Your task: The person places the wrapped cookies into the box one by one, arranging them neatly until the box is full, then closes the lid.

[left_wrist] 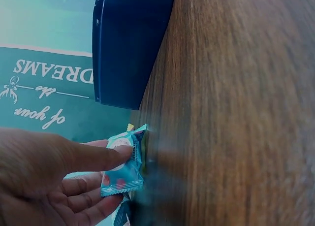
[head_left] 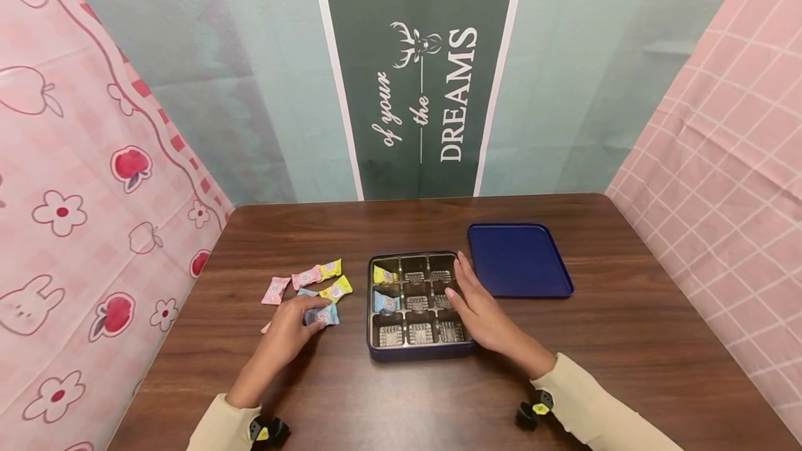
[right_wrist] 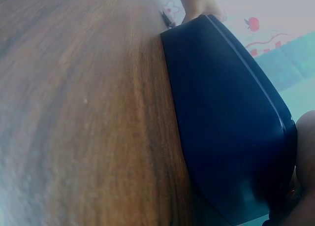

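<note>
A blue wrapped candy [left_wrist: 123,164] is pinched by the left hand [head_left: 289,331], the thumb pressed flat on its wrapper from above and the other fingers [left_wrist: 83,184] curled beneath it, as shown in the left wrist view. In the head view this candy is held just above the brown tabletop [head_left: 626,339], at the near edge of a loose cluster of wrapped sweets: a pink candy [head_left: 276,290], a second pink candy [head_left: 307,276], and two yellow candies [head_left: 335,289] lying just left of a dark blue tin [head_left: 413,352]. The tin is divided into nine compartments; a yellow sweet [head_left: 383,275] is seen in the far-left compartment and a blue sweet [head_left: 386,302] in the middle-left one, while the remaining compartments show only their ridged silver floors. The right hand [head_left: 481,312] is laid along the tin's right rim, its fingers straight and close together, touching the edge without curling round it. In the right wrist view only the tin's dark wall is made out, standing on the wood. The tin's blue lid [head_left: 519,260] is lying flat on the tabletop just to the right of the tin, apart from it.
</note>
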`<state>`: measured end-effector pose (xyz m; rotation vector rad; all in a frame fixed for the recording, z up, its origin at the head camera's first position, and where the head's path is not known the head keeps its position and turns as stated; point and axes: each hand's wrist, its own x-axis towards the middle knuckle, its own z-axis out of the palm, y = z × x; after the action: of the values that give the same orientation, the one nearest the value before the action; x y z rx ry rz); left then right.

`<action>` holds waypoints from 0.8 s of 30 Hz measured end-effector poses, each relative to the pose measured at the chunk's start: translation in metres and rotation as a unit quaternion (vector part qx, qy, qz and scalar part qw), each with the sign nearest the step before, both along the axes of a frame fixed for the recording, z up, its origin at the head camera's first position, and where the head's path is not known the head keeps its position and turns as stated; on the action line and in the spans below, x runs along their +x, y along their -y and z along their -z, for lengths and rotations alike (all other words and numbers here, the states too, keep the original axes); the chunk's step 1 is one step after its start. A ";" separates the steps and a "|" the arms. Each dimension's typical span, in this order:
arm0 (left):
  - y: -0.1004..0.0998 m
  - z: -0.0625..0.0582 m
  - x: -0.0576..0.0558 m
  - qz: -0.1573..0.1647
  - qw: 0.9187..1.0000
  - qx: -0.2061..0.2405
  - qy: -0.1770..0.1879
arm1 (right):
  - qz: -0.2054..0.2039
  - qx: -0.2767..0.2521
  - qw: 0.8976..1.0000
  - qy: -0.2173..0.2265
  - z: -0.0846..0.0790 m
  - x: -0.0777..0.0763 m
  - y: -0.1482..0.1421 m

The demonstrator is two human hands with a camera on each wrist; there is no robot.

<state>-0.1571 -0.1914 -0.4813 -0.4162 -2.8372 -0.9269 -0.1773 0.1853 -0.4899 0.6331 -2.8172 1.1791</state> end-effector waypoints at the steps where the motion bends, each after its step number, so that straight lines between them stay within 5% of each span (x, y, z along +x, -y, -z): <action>1: 0.000 0.000 0.000 0.000 1.000 0.000 -0.001 | 0.000 -0.001 1.000 0.000 0.000 0.000 0.000; 15: 0.002 0.000 -0.001 -0.024 0.999 0.017 0.018 | -0.002 -0.008 1.000 0.014 -0.002 0.002 0.001; 24: 0.003 -0.002 -0.001 -0.011 0.999 0.033 0.000 | 0.000 -0.011 1.000 0.006 0.000 0.000 0.000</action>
<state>-0.1585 -0.1941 -0.4797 -0.3755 -2.7965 -1.0144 -0.1774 0.1855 -0.4900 0.6272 -2.8097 1.2146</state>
